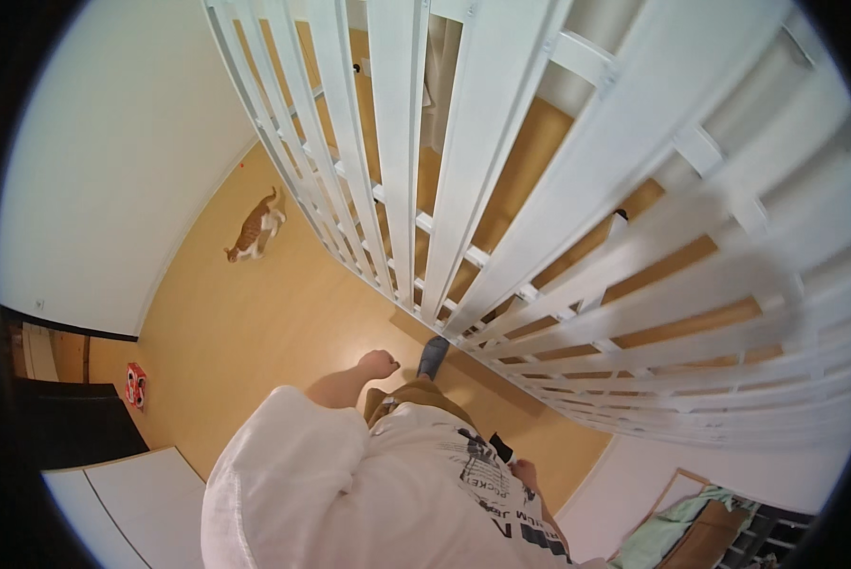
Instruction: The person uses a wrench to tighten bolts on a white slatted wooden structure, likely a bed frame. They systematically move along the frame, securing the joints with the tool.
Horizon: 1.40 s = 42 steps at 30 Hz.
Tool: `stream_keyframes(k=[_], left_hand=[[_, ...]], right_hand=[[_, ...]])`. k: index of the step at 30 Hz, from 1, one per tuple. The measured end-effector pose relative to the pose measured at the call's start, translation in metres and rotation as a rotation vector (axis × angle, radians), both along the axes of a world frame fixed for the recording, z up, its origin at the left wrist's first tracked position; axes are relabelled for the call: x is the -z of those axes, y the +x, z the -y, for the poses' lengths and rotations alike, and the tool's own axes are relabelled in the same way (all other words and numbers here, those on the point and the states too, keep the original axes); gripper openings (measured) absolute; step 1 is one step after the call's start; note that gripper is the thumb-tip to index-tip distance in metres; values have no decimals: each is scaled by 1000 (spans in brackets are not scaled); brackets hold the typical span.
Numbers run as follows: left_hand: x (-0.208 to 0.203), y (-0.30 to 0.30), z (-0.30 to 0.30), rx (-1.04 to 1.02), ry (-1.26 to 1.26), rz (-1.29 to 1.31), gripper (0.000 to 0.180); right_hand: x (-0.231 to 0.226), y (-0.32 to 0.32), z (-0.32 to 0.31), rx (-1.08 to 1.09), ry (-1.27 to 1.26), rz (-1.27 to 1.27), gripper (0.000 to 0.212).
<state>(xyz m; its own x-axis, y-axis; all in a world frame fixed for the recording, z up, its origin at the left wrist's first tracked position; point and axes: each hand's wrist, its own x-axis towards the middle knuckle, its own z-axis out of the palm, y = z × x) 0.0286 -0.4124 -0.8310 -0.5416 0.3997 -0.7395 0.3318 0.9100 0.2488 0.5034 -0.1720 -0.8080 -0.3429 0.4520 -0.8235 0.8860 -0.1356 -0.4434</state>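
Note:
My left hand (378, 365) hangs in front of me with its fingers curled in, and nothing shows in it. Low at my right side, partly behind my printed white shirt (425, 465), is my right hand (525, 472). A small black object (502, 447) sticks out at its fingers; its kind is too unclear to tell. Ahead of me rises a white slatted bed frame (473, 161), its long slats joined by cross rails. Neither hand touches the frame. My foot in a grey slipper (433, 357) stands at the frame's near edge.
An orange and white cat (255, 228) is on the tan floor (245, 313) at the far left. A red and white package (136, 385) lies by a white cabinet (150, 503). Green cloth (672, 531) and brown cardboard (705, 541) sit at lower right.

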Motion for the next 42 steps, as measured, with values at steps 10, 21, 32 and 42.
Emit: stream_keyframes(k=[10, 21, 32, 42], left_hand=[[-13, 149, 20, -174, -26, -113, 45], [-27, 220, -29, 391, 407, -78, 37], [-229, 196, -237, 346, 680, 162, 39], [-310, 162, -317, 373, 914, 360, 41]], right_hand=[[13, 50, -3, 302, 13, -446, 27], [30, 271, 127, 556, 10, 3, 27], [-57, 95, -75, 355, 197, -306, 29], [-101, -3, -139, 209, 333, -350, 38]])
